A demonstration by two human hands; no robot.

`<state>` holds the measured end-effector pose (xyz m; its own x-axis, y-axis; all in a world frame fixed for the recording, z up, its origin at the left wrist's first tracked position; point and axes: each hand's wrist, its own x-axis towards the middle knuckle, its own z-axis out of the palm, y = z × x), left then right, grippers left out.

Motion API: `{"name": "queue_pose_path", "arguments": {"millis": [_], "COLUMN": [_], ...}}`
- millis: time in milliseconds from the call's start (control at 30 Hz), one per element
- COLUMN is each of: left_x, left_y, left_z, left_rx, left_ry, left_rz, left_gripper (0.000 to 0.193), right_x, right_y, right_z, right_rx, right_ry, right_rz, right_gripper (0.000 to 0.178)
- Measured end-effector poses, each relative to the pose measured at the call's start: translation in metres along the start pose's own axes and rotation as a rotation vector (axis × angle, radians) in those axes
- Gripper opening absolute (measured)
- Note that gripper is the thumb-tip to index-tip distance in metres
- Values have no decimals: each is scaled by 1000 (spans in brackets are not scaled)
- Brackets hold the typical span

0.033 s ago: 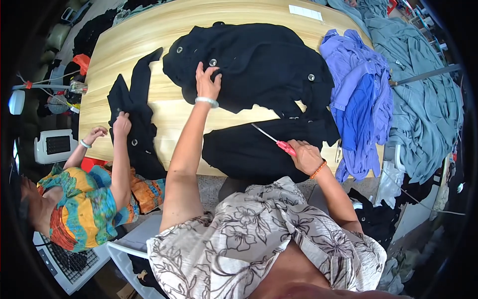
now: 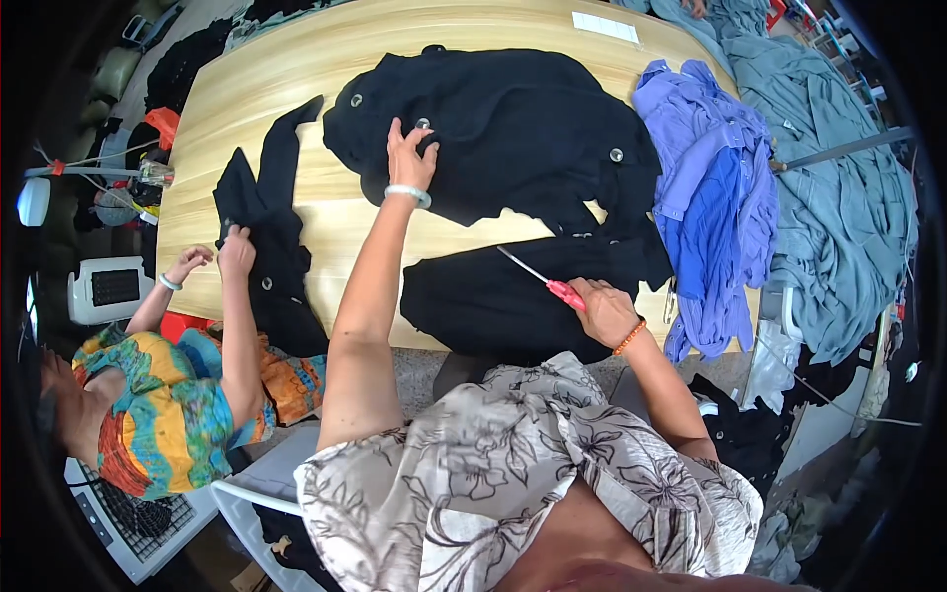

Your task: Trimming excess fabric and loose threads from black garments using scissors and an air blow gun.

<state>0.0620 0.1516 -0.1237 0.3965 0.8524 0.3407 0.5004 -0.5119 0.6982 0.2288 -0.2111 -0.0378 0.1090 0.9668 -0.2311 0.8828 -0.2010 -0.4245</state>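
My left hand (image 2: 409, 163) rests on a large black garment (image 2: 513, 109) spread over the table. Its fingers and thumb are apart, with the fingertips beside a shiny round button (image 2: 423, 124). In my right hand (image 2: 607, 314) is a red-handled tool (image 2: 564, 293) with a slim metal blade; whether it is a pair of closed scissors I cannot tell. The blade points away and to the left, over the lower black part (image 2: 493, 296) of the cloth. More round buttons (image 2: 617, 155) show on the garment.
To the left, a co-worker's hands (image 2: 236, 253) work at another black piece (image 2: 279, 237). Purple-blue shirts (image 2: 691, 187) lie heaped at the table's right, beside a big grey-green fabric pile (image 2: 819, 178). A white paper strip (image 2: 605, 26) is on the wooden tabletop (image 2: 227, 109).
My left hand has shifted very slightly on the black garment. The co-worker's nearer hand has moved a little to the left. My right hand stays in place with the tool.
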Motion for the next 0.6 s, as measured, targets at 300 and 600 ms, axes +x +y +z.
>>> {"name": "queue_pose_path", "arguments": {"millis": [300,600], "left_x": [31,36], "left_y": [36,39], "left_z": [6,17], "left_rx": [202,-351], "left_ry": [-250,50], "left_rz": [15,-504], "left_gripper": [23,53], "right_x": [-4,7], "right_y": [6,4], "right_z": [4,11], "right_rx": [31,46], "right_ry": [-2,-16], "right_rz": [46,20], "right_gripper": [20,20]}}
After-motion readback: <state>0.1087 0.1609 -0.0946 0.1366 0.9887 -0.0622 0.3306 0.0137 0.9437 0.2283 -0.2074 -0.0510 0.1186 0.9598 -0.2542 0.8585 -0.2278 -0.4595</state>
